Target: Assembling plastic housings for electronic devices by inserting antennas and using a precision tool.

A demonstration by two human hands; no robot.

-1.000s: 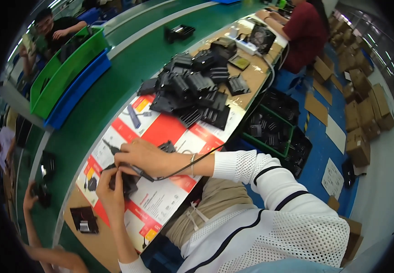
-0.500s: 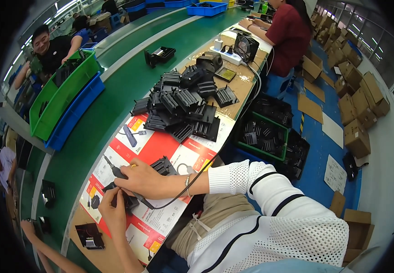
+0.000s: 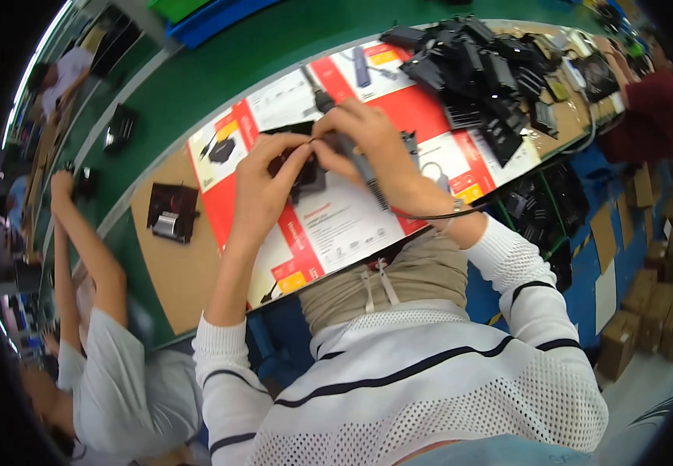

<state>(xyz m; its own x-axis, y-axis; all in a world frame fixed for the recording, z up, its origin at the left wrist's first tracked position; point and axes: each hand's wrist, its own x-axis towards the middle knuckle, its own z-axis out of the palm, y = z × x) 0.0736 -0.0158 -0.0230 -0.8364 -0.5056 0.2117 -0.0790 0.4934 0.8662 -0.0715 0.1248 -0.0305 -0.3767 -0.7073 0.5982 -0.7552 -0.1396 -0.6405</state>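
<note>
My left hand [image 3: 263, 179] and my right hand [image 3: 383, 151] meet over a black plastic housing [image 3: 307, 185] on the printed red-and-white sheet [image 3: 344, 225]. Thumb and forefinger of the left are pinched together, but what lies between them is too small to make out. Fingertips of my right hand touch the same spot. Held in the right hand as well is a soldering iron [image 3: 364, 169], its tip pointing away from me and its black cable [image 3: 445, 215] running off right. Part of another black piece [image 3: 409, 142] shows behind the right hand.
A heap of black finned housings [image 3: 476, 78] lies at the far right of the table. One open housing [image 3: 172, 213] rests on brown cardboard at left. Beyond runs a green belt [image 3: 158, 124] carrying black parts. A co-worker's arm [image 3: 92, 233] is close on the left.
The view has swung, so the table and hands appear further right and higher. My hands have come together, fingertips meeting above the housing. The soldering iron stays in my right hand.
</note>
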